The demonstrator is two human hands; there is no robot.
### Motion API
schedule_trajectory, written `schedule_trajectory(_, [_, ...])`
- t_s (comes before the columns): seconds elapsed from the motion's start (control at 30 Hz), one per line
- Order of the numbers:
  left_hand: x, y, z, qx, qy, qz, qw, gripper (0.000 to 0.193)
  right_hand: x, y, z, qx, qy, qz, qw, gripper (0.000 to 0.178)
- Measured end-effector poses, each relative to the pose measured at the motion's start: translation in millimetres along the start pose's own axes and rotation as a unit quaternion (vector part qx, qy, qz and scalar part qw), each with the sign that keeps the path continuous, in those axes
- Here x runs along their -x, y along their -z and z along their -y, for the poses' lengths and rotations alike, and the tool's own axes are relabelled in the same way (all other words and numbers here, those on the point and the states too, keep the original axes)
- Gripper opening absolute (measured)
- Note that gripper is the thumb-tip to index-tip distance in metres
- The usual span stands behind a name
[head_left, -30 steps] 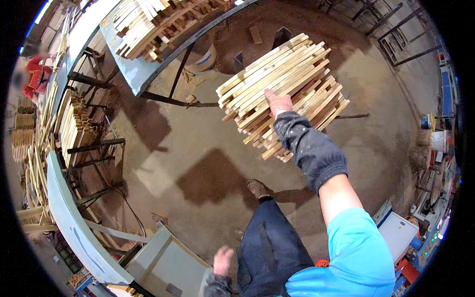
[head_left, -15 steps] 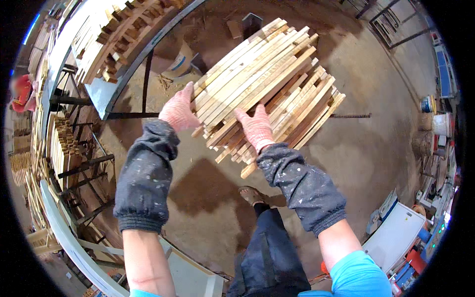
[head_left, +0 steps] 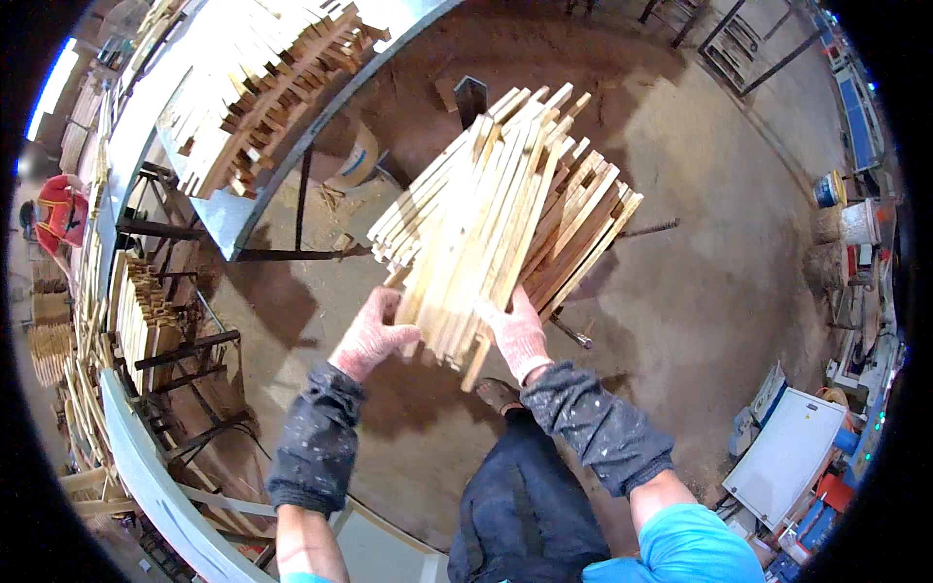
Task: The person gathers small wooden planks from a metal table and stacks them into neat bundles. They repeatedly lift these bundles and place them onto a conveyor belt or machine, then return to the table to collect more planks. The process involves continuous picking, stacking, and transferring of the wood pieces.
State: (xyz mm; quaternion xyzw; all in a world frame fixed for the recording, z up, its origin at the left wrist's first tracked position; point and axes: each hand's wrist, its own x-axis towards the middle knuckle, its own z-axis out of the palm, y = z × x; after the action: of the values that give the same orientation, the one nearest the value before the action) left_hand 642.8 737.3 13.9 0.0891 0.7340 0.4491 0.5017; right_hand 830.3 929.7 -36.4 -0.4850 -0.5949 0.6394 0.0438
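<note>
A bundle of long pale wooden strips (head_left: pixel 471 253) is gripped between my two gloved hands, its near ends uneven and one strip poking out toward me. My left hand (head_left: pixel 371 335) presses on the bundle's left side near the close end, thumb toward the strips. At the right side, my right hand (head_left: pixel 517 335) closes round the same bundle, with part of its fingers hidden. Under and beyond the bundle lies a stack of more wooden strips (head_left: pixel 588 209), fanned out to both sides. What supports the stack is mostly hidden.
A metal-edged table (head_left: pixel 228 219) at the upper left carries rows of wood pieces (head_left: pixel 277 92). More strips (head_left: pixel 146 325) stand on a dark rack at left. Buckets (head_left: pixel 860 222) and a white panel (head_left: pixel 787 457) are at right. A person in red (head_left: pixel 60 212) is at far left.
My hands have drawn toward me with an upper bundle of strips, which has turned steeper across the stack below. The view has shifted slightly too.
</note>
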Motion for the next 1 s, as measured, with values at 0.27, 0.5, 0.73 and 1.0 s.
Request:
schedule_trajectory(0.27, [83.1, -65.6, 33.2, 0.136, -0.034, 0.029, 0.99, 0.131, 72.5, 18.5, -19.6, 0.151, -0.041, -0.034, 0.987, 0.065])
schedule_trajectory(0.5, [216.2, -91.5, 67.6, 0.174, -0.041, 0.025, 0.984, 0.125, 193.5, 31.8, -36.7, 0.116, 0.063, 0.008, 0.991, 0.051])
schedule_trajectory(0.73, [341.5, -86.4, 119.9, 0.086, -0.032, -0.158, 0.983, 0.133, 251.9, -19.7, -30.3, 0.053, 0.127, 0.185, 0.973, 0.054])
schedule_trajectory(1.0, [596.1, -17.5, 213.7, 0.24, -0.096, -0.484, 0.836, 0.133, 466.3, -243.7, 49.2, 0.131, 0.284, 0.482, 0.818, 0.057])
